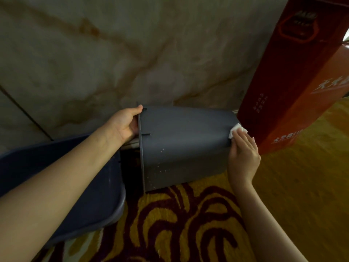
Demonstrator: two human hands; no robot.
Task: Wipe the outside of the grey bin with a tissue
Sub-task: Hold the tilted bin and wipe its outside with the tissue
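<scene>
Head cam: grey bin (181, 144) on side; left hand (125, 124) grips rim, right hand (243, 154) presses tissue (236, 129) vs base.

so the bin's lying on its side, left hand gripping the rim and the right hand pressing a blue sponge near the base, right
Not quite. In the head view the right hand presses a white tissue, not a blue sponge, near the grey bin's base. The rest holds: the bin lies sideways, left hand on its rim.

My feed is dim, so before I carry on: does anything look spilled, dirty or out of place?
Yes. The grey bin lies on its side over the carpet, and pale specks dot its lower side near the rim. The tissue is up at the base end, away from them.
</scene>
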